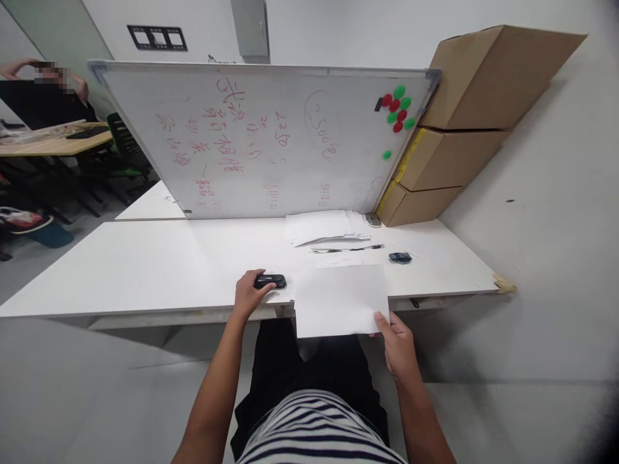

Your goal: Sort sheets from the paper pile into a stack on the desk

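My left hand (249,293) is closed around a black stapler (271,281) at the front of the white table. With its thumb on top, my right hand (397,341) pinches the lower right corner of white paper (341,299). The paper sticks out over the table's front edge, its far part above the tabletop. I cannot tell whether it is one sheet or several. Beyond it lies a stack of white papers (324,227), with a thin dark strip-like thing (348,249) in front. A small dark blue object (400,258) sits to the right, its kind unclear.
A whiteboard (271,142) with red writing and round magnets stands along the back of the table (145,264). Three cardboard boxes (445,158) are stacked at the right by the wall. At far left, a person sits behind a monitor (43,103) at another desk.
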`<state>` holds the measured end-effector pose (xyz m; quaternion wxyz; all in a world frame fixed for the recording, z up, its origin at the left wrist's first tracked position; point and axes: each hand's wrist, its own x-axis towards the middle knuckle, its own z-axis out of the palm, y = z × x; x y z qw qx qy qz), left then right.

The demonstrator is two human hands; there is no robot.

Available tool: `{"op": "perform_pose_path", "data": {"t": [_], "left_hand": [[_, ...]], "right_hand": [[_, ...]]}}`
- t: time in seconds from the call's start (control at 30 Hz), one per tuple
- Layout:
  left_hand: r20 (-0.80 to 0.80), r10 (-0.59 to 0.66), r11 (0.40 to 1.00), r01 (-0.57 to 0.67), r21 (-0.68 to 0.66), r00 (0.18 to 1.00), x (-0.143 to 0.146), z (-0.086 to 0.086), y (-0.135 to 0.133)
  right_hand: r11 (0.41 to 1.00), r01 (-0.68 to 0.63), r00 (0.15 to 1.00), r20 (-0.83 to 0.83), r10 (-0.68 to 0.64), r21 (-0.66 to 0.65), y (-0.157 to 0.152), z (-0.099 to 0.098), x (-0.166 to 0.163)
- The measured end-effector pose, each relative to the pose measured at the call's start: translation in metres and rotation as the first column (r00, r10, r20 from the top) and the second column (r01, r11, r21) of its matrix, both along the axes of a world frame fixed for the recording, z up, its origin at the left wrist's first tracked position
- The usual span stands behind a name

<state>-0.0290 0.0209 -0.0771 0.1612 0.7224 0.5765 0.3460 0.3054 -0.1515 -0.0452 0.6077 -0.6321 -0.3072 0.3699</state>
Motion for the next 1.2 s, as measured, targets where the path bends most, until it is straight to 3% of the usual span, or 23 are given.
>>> {"op": "perform_pose_path", "data": {"t": [0.2, 0.5, 0.6, 0.7, 0.8, 0.9, 1.03, 1.2], "left_hand": [[-0.081, -0.022, 1.0, 0.021, -0.01, 0.996, 0.001, 0.003, 0.0], [-0.147, 0.052, 0.998, -0.046, 0.043, 0.988, 0.006, -0.004, 0.003], [-0.187, 0.106, 0.994, -0.099, 0.049, 0.977, 0.009, -0.005, 0.002], [-0.222, 0.15, 0.988, -0.137, 0.075, 0.963, 0.012, -0.006, 0.0], [-0.227, 0.144, 0.988, -0.126, 0.091, 0.963, 0.014, -0.007, -0.003], [-0.221, 0.159, 0.984, -0.137, 0.115, 0.962, 0.014, -0.008, -0.004], [-0.22, 0.171, 0.979, -0.142, 0.145, 0.96, 0.013, -0.01, -0.004], [-0.213, 0.169, 0.977, -0.134, 0.169, 0.962, 0.012, -0.011, -0.003]], "right_hand": [[1.0, 0.012, 0.993, -0.115, -0.009, 0.025, -0.003, 0.001, -0.003], [0.944, 0.312, 0.922, -0.274, -0.273, 0.11, 0.023, 0.014, 0.04], [0.959, 0.234, 0.957, -0.21, -0.198, 0.162, 0.063, 0.028, 0.055], [0.978, 0.037, 0.988, -0.151, -0.006, 0.204, 0.133, 0.048, 0.058], [0.989, -0.088, 0.987, -0.125, 0.103, 0.123, 0.213, 0.063, 0.048], [0.994, -0.111, 0.993, -0.049, 0.11, -0.023, 0.273, 0.063, 0.03], [0.988, -0.11, 0.994, -0.023, 0.108, -0.11, 0.308, 0.05, 0.012], [0.982, -0.124, 0.992, -0.045, 0.119, -0.142, 0.316, 0.044, 0.0]]}}
